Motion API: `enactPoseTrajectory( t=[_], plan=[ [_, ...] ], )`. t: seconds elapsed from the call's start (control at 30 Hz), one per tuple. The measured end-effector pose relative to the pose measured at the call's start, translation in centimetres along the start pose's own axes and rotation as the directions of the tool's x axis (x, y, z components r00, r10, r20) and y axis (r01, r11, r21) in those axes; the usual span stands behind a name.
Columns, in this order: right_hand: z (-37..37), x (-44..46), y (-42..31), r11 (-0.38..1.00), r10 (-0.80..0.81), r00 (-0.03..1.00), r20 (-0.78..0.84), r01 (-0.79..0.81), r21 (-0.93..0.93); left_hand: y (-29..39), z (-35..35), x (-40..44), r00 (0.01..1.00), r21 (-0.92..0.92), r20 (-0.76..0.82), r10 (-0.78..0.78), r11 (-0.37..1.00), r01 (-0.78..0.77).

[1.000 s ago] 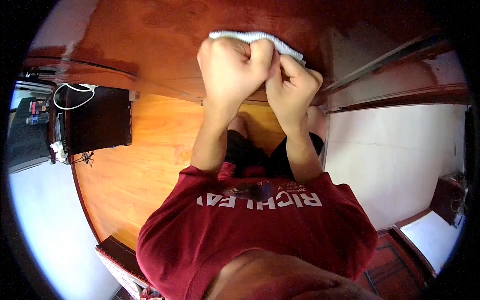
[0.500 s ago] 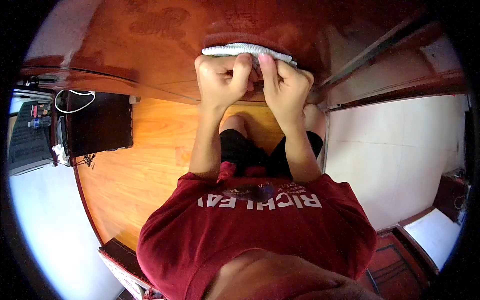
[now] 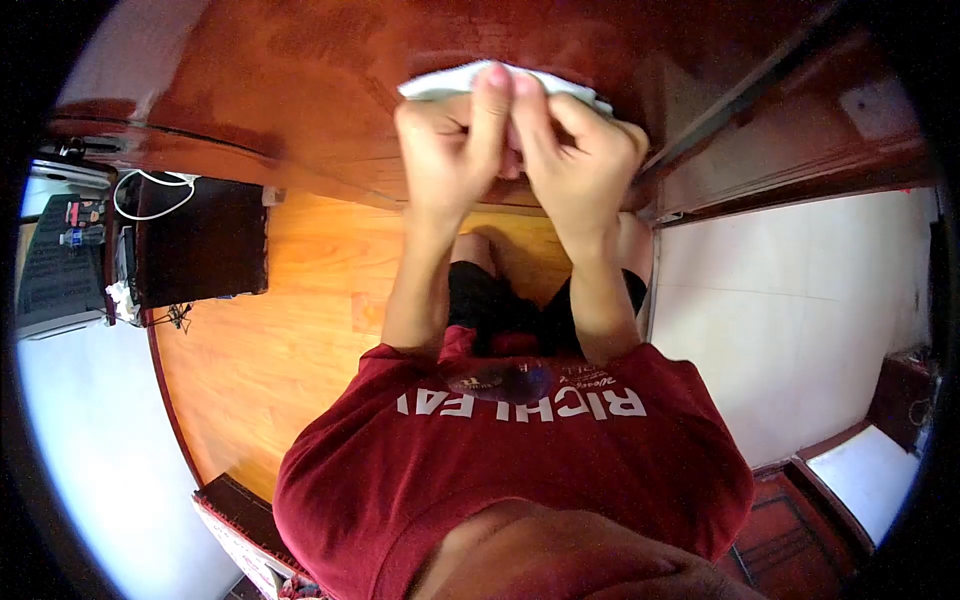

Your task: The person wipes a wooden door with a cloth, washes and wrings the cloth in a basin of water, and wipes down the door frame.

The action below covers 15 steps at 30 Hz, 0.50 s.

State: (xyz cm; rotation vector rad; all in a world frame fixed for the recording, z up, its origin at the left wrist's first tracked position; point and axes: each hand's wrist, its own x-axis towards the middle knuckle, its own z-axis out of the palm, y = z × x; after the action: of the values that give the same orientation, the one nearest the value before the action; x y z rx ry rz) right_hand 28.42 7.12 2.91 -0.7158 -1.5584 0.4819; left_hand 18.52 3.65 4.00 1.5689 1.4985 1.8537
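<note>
Where the left hand [image 3: 445, 150] and right hand [image 3: 588, 160] meet, thumbs side by side, a white cloth [image 3: 438, 84] is clenched over the glossy red-brown tabletop [image 3: 300, 80], close to its near edge.

Both hands grasp the cloth's near side; their curled fingers are mostly hidden, as is the cloth's middle behind the thumbs. Nearer the person than the tabletop is a maroon shirt [image 3: 500, 465] with inverted white letters: "RICH" can be read, the rest is distorted by folds, and the small print above is blurred. Left of the tabletop's near edge, a looped white cable [image 3: 152, 217] lies by a dark cabinet [image 3: 205, 245]; the bottle [image 3: 72, 238] beyond has no legible label.
</note>
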Motion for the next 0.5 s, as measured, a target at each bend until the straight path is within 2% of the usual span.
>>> enactPoseTrajectory(
  t=[0.07, 0.13, 0.2, 0.23, 0.3, 0.33, 0.47, 0.5],
  plan=[
    [-0.8, -0.7, 0.6, 1.000, -0.005, 0.999, -0.035, 0.004, -0.025, -0.7, 0.9, -0.5, 0.996, 0.016, 0.051, 0.077, 0.997, -0.077],
    [-0.9, -1.0, 0.8, 0.997, 0.027, 1.000, 0.008, -0.026, -0.070, -1.2, 0.8, -0.7, 0.997, 0.025, 0.044, 0.056, 0.998, -0.057],
    [-0.1, -0.8, 0.7, 1.000, -0.029, 0.998, -0.058, 0.028, -0.009, -1.6, 0.3, -0.4, 0.979, 0.219, 0.022, 0.202, 0.955, -0.202],
    [0.3, -0.4, 0.3, 0.999, -0.032, 0.999, -0.031, 0.033, 0.022, -1.3, 0.1, -0.3, 0.989, 0.138, -0.058, 0.137, 0.982, -0.128],
    [1.4, -0.1, -0.1, 0.997, -0.065, 0.998, 0.010, 0.065, 0.049, -0.8, -1.2, 0.1, 0.995, 0.083, -0.080, 0.064, 0.995, -0.057],
    [1.9, 0.3, -0.4, 0.991, -0.108, 0.994, -0.021, 0.109, 0.074, -0.6, -1.5, 0.2, 0.995, 0.029, -0.101, 0.008, 1.000, -0.005],
    [1.1, -0.4, 0.7, 0.994, -0.101, 0.994, -0.040, 0.103, 0.039, -0.3, -0.6, 0.0, 0.999, -0.002, -0.034, 0.041, 0.999, -0.041],
    [0.3, -0.5, 1.0, 0.995, -0.096, 0.994, -0.042, 0.097, 0.008, -0.2, 0.1, -0.3, 1.000, -0.067, 0.013, -0.013, 0.998, 0.014]
  ],
)
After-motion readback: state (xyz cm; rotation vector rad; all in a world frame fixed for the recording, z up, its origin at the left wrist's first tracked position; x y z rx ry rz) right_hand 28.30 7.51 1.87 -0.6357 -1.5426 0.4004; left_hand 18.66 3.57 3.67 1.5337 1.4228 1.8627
